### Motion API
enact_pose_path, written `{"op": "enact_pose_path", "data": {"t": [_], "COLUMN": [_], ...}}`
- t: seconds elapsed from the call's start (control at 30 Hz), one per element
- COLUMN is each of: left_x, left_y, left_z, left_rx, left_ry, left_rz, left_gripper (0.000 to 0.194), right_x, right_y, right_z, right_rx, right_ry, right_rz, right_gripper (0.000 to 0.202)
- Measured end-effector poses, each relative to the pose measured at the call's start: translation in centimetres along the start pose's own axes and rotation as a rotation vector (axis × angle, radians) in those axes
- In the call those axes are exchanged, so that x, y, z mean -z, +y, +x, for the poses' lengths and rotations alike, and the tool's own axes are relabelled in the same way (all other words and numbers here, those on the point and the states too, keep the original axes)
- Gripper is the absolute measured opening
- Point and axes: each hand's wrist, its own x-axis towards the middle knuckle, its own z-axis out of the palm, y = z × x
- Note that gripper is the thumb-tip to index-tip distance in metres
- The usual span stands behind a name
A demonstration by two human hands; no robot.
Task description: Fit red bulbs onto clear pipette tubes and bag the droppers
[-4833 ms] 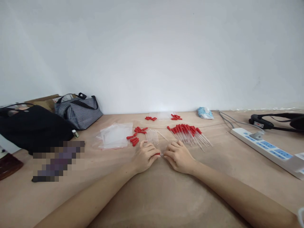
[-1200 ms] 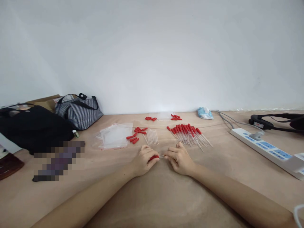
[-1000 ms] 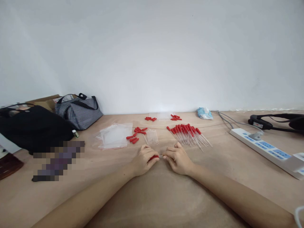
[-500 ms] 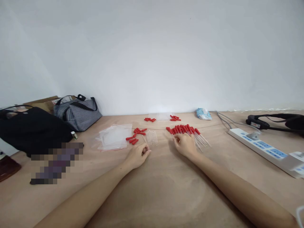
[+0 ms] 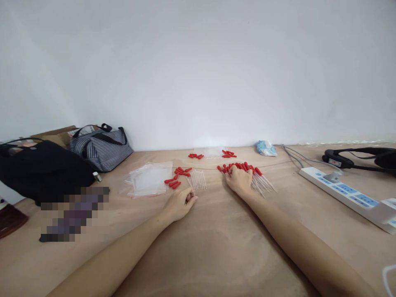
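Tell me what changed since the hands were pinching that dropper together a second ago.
The right hand carried the dropper forward onto the pile of assembled droppers. The left hand let go and rests loosely curled. Loose red bulbs and glass tubes stayed put.

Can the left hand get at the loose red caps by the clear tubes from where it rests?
Probably yes: the left hand lies just short of the red caps, with only bare table between them.

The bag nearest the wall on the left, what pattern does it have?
The bag has dark and light stripes with black handles, seen in the head view.
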Motion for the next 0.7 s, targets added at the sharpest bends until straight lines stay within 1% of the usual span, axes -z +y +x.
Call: {"op": "enact_pose_path", "data": {"t": [0.07,0.13,0.2,0.27,0.33,0.37,0.43,0.5,0.6,0.7], "left_x": [0.0,0.1,0.3,0.7,1.2,1.4,1.8,2.0,1.9,1.7], "left_y": [0.2,0.3,0.0,-0.6,-1.6,-2.1,-3.0,-3.7,-4.1,-4.3], "left_z": [0.0,0.0,0.1,0.3,0.5,0.6,0.8,0.8,0.9,0.9], "left_rx": [-0.004,-0.009,-0.012,0.007,0.061,0.095,0.152,0.184,0.21,0.237], "left_ry": [0.0,0.016,0.088,0.207,0.306,0.326,0.315,0.281,0.269,0.278], "left_rz": [0.009,0.033,0.091,0.186,0.295,0.343,0.407,0.441,0.461,0.455], "left_gripper": [0.013,0.013,0.013,0.013,0.01,0.008,0.007,0.01,0.012,0.011], "right_x": [0.0,0.0,-0.1,-0.3,-0.5,-0.7,-0.9,-1.1,-1.1,-0.9], "right_y": [-0.4,-1.3,-2.6,-4.0,-5.3,-5.8,-6.6,-7.0,-7.3,-7.7], "right_z": [-0.3,-1.0,-1.8,-2.5,-2.7,-2.6,-2.2,-1.5,-0.9,-0.8], "right_rx": [0.037,0.109,0.198,0.263,0.234,0.189,0.078,-0.003,-0.045,-0.039], "right_ry": [0.029,0.04,0.027,0.011,0.006,-0.003,-0.048,-0.124,-0.209,-0.232], "right_rz": [0.021,0.057,0.107,0.163,0.194,0.197,0.194,0.2,0.228,0.234], "right_gripper": [0.023,0.021,0.021,0.022,0.024,0.025,0.027,0.029,0.034,0.037]}}
